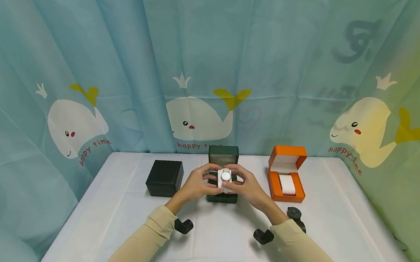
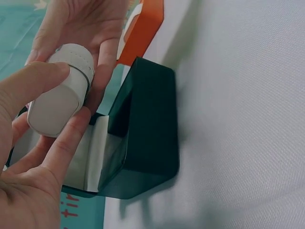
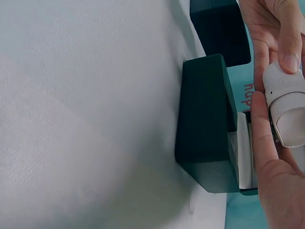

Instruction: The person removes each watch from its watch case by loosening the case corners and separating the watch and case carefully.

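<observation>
Over an open dark green watch box [image 1: 221, 198], both hands hold a watch with a white strap [image 1: 226, 175] wrapped on a white cushion [image 2: 55, 107]. My left hand [image 1: 197, 183] grips it from the left, with thumb and fingers on the cushion's end. From the other side my right hand [image 1: 247, 189] grips the cushion and strap. In the head view the watch's round face points up. The wrist views show the strap and the pale cushion end, while the face is hidden there. Part of the box's inside is covered by the hands.
A closed black box [image 1: 164, 178] stands left of the green one. To the right, an open orange box [image 1: 272, 188] contains a white cushion [image 1: 287, 185]. A black watch [image 1: 294, 213] lies in front of it, near the right sleeve. A whale-print curtain [image 1: 209, 62] hangs behind the white-covered table [image 1: 216, 255].
</observation>
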The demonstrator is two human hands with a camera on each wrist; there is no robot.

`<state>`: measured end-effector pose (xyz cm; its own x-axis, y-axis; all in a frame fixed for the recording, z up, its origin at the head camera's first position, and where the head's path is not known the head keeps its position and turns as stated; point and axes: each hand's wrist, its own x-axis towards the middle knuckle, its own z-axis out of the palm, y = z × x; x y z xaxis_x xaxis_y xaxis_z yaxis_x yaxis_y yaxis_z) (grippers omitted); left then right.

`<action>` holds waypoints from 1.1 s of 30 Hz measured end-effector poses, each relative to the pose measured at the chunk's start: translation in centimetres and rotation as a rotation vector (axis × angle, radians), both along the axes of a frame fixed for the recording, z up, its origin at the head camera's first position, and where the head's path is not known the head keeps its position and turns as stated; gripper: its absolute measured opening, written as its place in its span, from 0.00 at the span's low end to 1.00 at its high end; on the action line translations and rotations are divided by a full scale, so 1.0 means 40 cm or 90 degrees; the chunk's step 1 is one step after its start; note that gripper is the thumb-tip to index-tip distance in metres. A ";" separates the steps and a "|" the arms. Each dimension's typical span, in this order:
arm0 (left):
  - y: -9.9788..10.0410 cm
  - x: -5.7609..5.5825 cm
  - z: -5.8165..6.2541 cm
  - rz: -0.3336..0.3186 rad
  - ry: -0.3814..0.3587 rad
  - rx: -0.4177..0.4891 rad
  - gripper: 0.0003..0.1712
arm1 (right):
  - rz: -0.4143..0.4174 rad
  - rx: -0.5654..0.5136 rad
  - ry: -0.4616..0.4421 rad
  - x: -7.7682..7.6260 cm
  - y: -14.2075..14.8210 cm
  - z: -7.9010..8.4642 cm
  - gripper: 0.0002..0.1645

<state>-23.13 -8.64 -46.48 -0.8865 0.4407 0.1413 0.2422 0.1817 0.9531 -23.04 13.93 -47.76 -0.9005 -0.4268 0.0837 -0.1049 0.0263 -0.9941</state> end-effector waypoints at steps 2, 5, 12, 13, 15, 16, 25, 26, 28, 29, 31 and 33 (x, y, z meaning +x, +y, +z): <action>0.000 0.000 0.000 0.000 0.002 0.003 0.37 | -0.004 0.003 -0.003 0.001 -0.002 0.002 0.31; 0.001 -0.001 -0.002 0.001 0.006 0.005 0.36 | -0.010 0.006 -0.005 0.000 -0.004 0.002 0.31; 0.000 -0.003 -0.008 0.002 0.001 0.005 0.37 | -0.016 0.012 -0.012 0.000 -0.006 0.002 0.30; 0.000 -0.004 -0.009 0.003 0.000 0.005 0.37 | -0.016 0.013 -0.012 0.000 -0.006 0.001 0.30; 0.000 -0.003 -0.009 0.003 -0.001 0.005 0.37 | -0.015 0.009 -0.016 0.000 -0.006 0.002 0.30; 0.000 -0.003 -0.009 0.003 -0.001 0.005 0.37 | -0.014 0.007 -0.017 0.000 -0.006 0.002 0.30; 0.000 -0.001 -0.007 0.002 0.002 0.009 0.37 | -0.010 0.009 -0.004 -0.001 -0.002 0.000 0.29; 0.001 -0.001 -0.007 0.002 0.002 0.009 0.37 | -0.009 0.012 -0.002 -0.001 -0.001 0.002 0.29; 0.002 0.000 -0.006 0.000 0.001 0.008 0.37 | -0.004 0.015 0.000 0.000 0.003 0.006 0.29; 0.002 0.000 -0.006 0.000 0.000 0.008 0.37 | 0.000 0.017 0.001 0.000 0.004 0.007 0.29; 0.002 0.000 -0.005 -0.001 -0.002 0.006 0.38 | 0.006 0.021 -0.001 0.000 0.008 0.011 0.29; 0.002 0.001 -0.004 -0.003 -0.005 0.004 0.38 | 0.012 0.024 -0.004 -0.001 0.011 0.014 0.30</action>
<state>-23.10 -8.54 -46.64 -0.8859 0.4434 0.1366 0.2350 0.1749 0.9561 -23.07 14.39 -47.19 -0.8926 -0.4466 0.0612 -0.0990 0.0616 -0.9932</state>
